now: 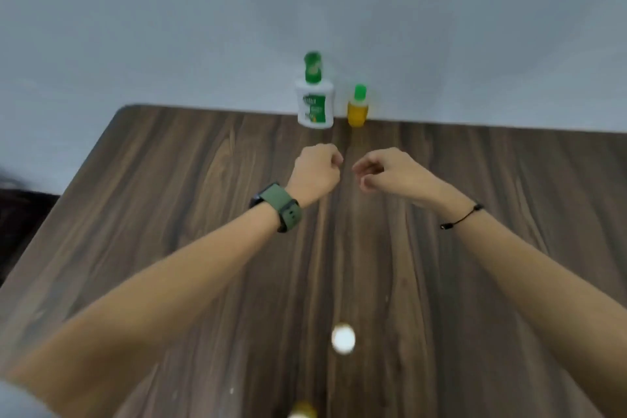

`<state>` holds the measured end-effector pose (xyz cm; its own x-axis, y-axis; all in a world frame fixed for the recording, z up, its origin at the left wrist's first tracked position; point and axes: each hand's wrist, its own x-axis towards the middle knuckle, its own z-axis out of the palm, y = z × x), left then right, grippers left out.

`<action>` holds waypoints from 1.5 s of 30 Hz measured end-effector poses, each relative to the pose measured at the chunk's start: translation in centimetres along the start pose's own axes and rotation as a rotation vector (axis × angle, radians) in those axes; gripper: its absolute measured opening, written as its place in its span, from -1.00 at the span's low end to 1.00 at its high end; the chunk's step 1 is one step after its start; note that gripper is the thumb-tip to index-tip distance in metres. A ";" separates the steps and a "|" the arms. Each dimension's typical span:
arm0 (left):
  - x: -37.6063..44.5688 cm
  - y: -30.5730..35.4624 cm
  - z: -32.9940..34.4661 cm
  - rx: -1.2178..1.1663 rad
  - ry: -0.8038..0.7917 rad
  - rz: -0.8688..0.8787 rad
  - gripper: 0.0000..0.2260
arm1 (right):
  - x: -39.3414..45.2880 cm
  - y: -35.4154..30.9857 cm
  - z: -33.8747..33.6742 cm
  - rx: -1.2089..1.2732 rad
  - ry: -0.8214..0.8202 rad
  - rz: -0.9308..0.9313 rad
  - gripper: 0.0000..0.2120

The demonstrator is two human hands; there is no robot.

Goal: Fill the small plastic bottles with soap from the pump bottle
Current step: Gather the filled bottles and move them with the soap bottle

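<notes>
1. Wooden table fills the lower frame; a pale wall runs along its far edge.
2. Pump bottle, white with a green pump head, stands upright at upper centre, hard against the wall. Long axis vertical.
3. Small bottle, yellow with a green cap, stands upright just beside the pump bottle, on its right in the frame. Whether the two touch cannot be told; a narrow gap seems to show.
4. Left hand hovers at mid-frame, fingers curled in a loose fist, holding nothing visible. A green watch sits on that wrist.
5. Right hand hovers level with it, fingers half curled, thumb and fingertips near each other but pinching nothing. A thin black cord circles that wrist.
6. Key relation: both bottles lie straight ahead of the hands, further up the frame. The pump bottle lines up with the left hand, the small bottle with the right. Each hand looks about equally near its own bottle.
7. Judgement: the reach looks just begun; no bottle is in hand yet.
8. Hard to read: a white round thing at lower centre, blurred, possibly a cap or bottle top.
9. Cut off: a yellow thing at the bottom edge, perhaps another small bottle; too little shows to say.
10. Label print on the pump bottle is blurred.
</notes>
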<state>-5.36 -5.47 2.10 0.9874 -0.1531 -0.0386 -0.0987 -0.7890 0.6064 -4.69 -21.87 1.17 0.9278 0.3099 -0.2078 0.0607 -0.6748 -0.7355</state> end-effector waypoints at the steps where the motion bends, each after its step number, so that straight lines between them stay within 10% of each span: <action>1: -2.6 -0.5 -0.3 -0.007 -0.100 -0.029 -0.77 | -2.3 -0.1 0.7 0.005 -0.103 0.006 -0.74; 8: -23.4 -3.2 3.9 -0.020 -0.594 -0.140 -0.66 | -20.2 4.2 11.8 0.116 -0.475 0.148 -0.55; 17: -28.9 -2.4 7.9 0.047 -0.522 -0.118 -0.83 | -26.9 3.0 18.0 0.026 -0.178 0.107 -0.73; 31: -4.3 4.0 6.0 -0.079 -0.082 -0.039 -0.86 | -7.1 3.2 2.3 -0.038 0.344 0.022 -0.82; 45: 9.6 4.0 11.6 -0.385 -0.056 -0.162 -0.73 | 6.6 10.0 -1.5 -0.059 0.457 0.070 -0.77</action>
<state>2.27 -17.02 -5.03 0.9772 -0.0857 -0.1942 0.1208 -0.5275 0.8409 2.64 -27.60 -6.61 0.9966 -0.0560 0.0597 0.0006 -0.7243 -0.6894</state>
